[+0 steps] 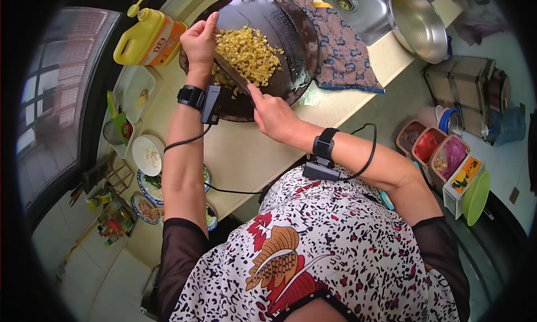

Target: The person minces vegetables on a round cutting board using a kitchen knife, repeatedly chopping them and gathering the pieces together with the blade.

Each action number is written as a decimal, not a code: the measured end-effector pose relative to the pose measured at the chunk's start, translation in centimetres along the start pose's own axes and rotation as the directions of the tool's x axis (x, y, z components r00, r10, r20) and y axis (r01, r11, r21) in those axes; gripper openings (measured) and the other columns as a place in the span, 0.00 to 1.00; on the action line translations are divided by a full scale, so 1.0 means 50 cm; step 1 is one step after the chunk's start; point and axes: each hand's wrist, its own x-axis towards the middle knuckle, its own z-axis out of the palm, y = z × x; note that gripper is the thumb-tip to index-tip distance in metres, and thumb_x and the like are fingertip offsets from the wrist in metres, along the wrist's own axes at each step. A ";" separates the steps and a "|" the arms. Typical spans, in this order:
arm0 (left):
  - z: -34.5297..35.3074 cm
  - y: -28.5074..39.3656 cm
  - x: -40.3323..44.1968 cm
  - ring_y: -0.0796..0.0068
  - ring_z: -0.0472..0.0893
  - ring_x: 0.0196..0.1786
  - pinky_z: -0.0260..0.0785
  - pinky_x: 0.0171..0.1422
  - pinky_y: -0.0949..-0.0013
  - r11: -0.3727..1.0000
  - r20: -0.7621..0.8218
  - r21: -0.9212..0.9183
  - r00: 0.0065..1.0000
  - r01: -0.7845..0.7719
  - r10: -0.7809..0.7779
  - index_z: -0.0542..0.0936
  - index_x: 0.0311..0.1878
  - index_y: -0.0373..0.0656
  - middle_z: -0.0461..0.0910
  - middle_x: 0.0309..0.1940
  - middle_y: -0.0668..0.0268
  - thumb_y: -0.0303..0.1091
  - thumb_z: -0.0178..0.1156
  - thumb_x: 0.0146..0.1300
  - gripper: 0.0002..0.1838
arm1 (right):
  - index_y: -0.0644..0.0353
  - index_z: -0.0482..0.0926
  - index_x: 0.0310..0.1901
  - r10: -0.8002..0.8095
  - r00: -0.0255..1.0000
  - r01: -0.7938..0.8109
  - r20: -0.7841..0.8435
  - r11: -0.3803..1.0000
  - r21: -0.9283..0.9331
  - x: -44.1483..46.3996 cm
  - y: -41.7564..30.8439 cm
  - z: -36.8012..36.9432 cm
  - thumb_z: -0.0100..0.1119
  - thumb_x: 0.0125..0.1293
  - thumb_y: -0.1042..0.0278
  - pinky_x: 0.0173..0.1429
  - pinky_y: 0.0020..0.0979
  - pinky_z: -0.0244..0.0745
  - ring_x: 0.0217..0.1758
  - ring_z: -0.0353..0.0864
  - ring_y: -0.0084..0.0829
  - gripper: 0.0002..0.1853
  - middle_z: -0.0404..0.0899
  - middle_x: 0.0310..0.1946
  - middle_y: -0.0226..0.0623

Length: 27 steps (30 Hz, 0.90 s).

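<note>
My right hand (274, 114) is wrapped round the handle of a kitchen knife (234, 74), whose dark blade slants up and left over the chopping board. My left hand (200, 41) is curled closed at the blade's far end, thumb pointing up; whatever its fingers hold is hidden. Beside the blade lies a heap of finely chopped yellow-green pieces (249, 50), looking like a pickled vegetable. Some bits lie on the near side of the blade too. The round, dark, wet chopping board (293, 39) sits on the pale counter (246, 154).
A yellow jug (142, 39) stands left of the board, near a clear tray (137, 90) and a white bowl (147, 155). Several patterned plates are below. A brown cloth (344, 53), a sink (361, 6) and a metal basin (417, 22) lie right. Cables run from both wrists.
</note>
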 end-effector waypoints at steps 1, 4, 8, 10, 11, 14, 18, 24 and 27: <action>0.001 0.003 0.000 0.90 0.62 0.15 0.49 0.20 0.81 1.000 -0.030 0.006 0.999 -0.024 0.024 0.77 0.17 0.40 0.68 0.12 0.78 0.42 0.67 0.63 0.22 | 0.80 0.57 0.62 -0.010 1.000 0.010 -0.009 1.000 -0.017 -0.001 -0.007 -0.004 0.54 0.56 0.80 0.40 0.48 0.74 0.33 0.79 0.57 0.32 0.78 0.28 0.58; -0.031 0.033 0.027 0.87 0.62 0.10 0.47 0.16 0.79 0.988 0.065 -0.090 0.991 0.126 -0.120 0.75 0.18 0.41 0.68 0.10 0.75 0.42 0.66 0.63 0.22 | 0.80 0.61 0.58 0.067 0.997 -0.068 0.041 0.997 0.032 0.022 -0.072 -0.025 0.53 0.55 0.81 0.38 0.49 0.75 0.31 0.80 0.57 0.28 0.78 0.27 0.58; -0.059 -0.031 0.052 0.86 0.58 0.08 0.45 0.14 0.78 0.960 0.188 -0.102 0.953 0.261 -0.239 0.75 0.19 0.40 0.65 0.08 0.75 0.42 0.65 0.64 0.20 | 0.78 0.64 0.48 0.134 0.984 -0.118 0.119 0.985 -0.129 0.075 -0.092 -0.012 0.53 0.53 0.82 0.34 0.48 0.76 0.30 0.81 0.58 0.19 0.77 0.22 0.58; -0.054 -0.041 0.038 0.87 0.59 0.10 0.45 0.16 0.78 0.954 0.153 -0.116 0.954 0.277 -0.259 0.75 0.19 0.40 0.65 0.09 0.76 0.42 0.66 0.64 0.21 | 0.79 0.63 0.51 0.133 0.987 -0.125 0.093 0.988 -0.093 0.054 -0.065 0.006 0.54 0.53 0.82 0.35 0.48 0.76 0.30 0.80 0.58 0.22 0.77 0.22 0.57; -0.053 -0.044 0.027 0.87 0.59 0.09 0.46 0.15 0.79 0.977 0.113 -0.071 0.975 0.199 -0.190 0.75 0.19 0.41 0.65 0.09 0.76 0.41 0.66 0.64 0.20 | 0.79 0.63 0.53 0.127 0.988 -0.121 0.084 0.990 -0.074 0.039 -0.051 0.014 0.54 0.53 0.82 0.35 0.48 0.76 0.29 0.80 0.58 0.24 0.77 0.22 0.57; -0.026 -0.029 0.005 0.87 0.61 0.10 0.48 0.14 0.80 0.999 0.024 -0.051 1.000 -0.017 0.018 0.76 0.19 0.41 0.67 0.11 0.75 0.39 0.67 0.63 0.19 | 0.79 0.57 0.62 0.003 1.000 -0.003 -0.002 1.000 0.028 0.002 0.011 0.038 0.54 0.56 0.79 0.38 0.48 0.74 0.31 0.79 0.58 0.31 0.78 0.26 0.57; -0.035 0.031 0.003 0.89 0.62 0.12 0.48 0.17 0.80 0.993 -0.016 -0.101 0.998 0.055 -0.057 0.76 0.18 0.40 0.68 0.11 0.76 0.40 0.67 0.63 0.20 | 0.81 0.56 0.62 0.002 1.000 -0.003 0.011 1.000 0.029 0.007 -0.045 0.003 0.54 0.56 0.80 0.40 0.48 0.74 0.32 0.79 0.58 0.32 0.77 0.27 0.58; -0.095 -0.044 0.040 0.86 0.56 0.07 0.44 0.13 0.77 0.958 0.177 -0.169 0.963 0.233 -0.203 0.75 0.22 0.41 0.61 0.08 0.77 0.39 0.62 0.67 0.18 | 0.84 0.62 0.54 0.111 0.982 -0.090 0.151 0.986 -0.137 0.069 -0.102 0.009 0.53 0.50 0.84 0.35 0.45 0.77 0.30 0.81 0.56 0.27 0.79 0.23 0.56; -0.073 -0.030 0.012 0.86 0.57 0.08 0.45 0.13 0.78 0.980 0.029 -0.070 0.983 0.184 -0.182 0.75 0.21 0.42 0.62 0.08 0.76 0.39 0.63 0.66 0.18 | 0.84 0.60 0.57 0.052 0.992 -0.048 0.115 0.998 -0.033 0.041 -0.032 0.033 0.53 0.53 0.83 0.36 0.46 0.76 0.30 0.80 0.56 0.29 0.79 0.24 0.56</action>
